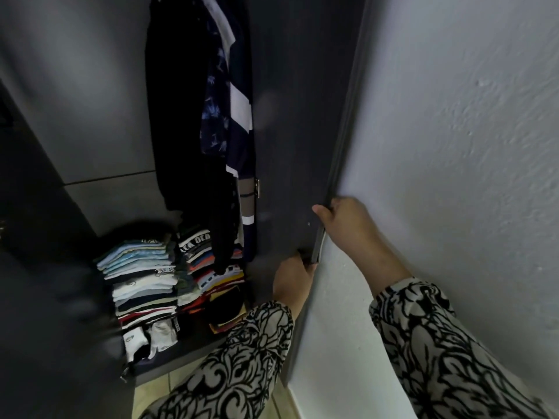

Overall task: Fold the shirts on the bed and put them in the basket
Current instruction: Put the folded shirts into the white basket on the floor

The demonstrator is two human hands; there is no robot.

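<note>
Both hands hold the free edge of a dark wardrobe door [302,116], which stands open close against the white wall [453,146]. The right hand [344,220] grips the edge higher up — thumb on the inner face, fingers curled behind it on the wall side. The left hand [292,279] holds the door's bottom corner, its fingers wrapped round the edge and mostly hidden behind it. Both sleeves [438,352] are patterned black and white.

Inside the wardrobe, clothes [223,95] hang from above: a black garment, a dark blue print shirt and a navy one with white bands. Under them, on the wardrobe's floor, folded shirts [142,282] sit in two stacks side by side — the left stack mostly pale, the right stack [211,267] with red, orange and yellow edges. A few small white pieces [148,337] lie at the front edge of that floor. A strip of pale tile [151,400] shows below. Bed and basket are out of view.
</note>
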